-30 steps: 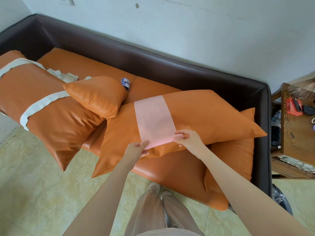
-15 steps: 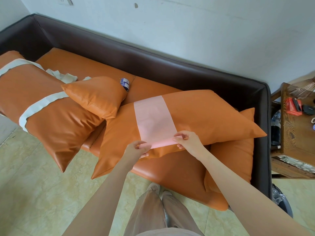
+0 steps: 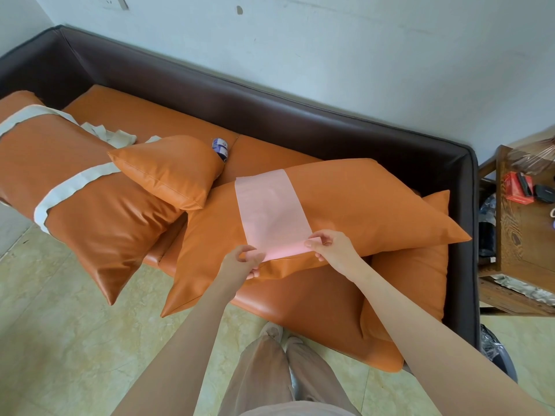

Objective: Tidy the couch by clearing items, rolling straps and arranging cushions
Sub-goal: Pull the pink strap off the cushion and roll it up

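Note:
A wide pink strap (image 3: 268, 211) lies across a long orange cushion (image 3: 360, 205) on the couch (image 3: 270, 115). Its near end is curled into a small roll. My left hand (image 3: 240, 262) pinches the roll's left end and my right hand (image 3: 330, 247) pinches its right end. A small orange cushion (image 3: 171, 169) leans on another long orange cushion (image 3: 90, 190), which has white straps (image 3: 69, 187) across it. A further orange cushion (image 3: 414, 280) lies under the right end of the strapped one.
A small blue and white can (image 3: 220, 146) lies on the seat behind the small cushion. A loose white strap (image 3: 111, 135) is heaped at the back left. A wooden side table (image 3: 522, 235) with small items stands right of the couch. My legs stand on the tiled floor (image 3: 60, 340).
The near end of the pink strap has been curled up from flat into a small roll between both hands. The cushions have not moved.

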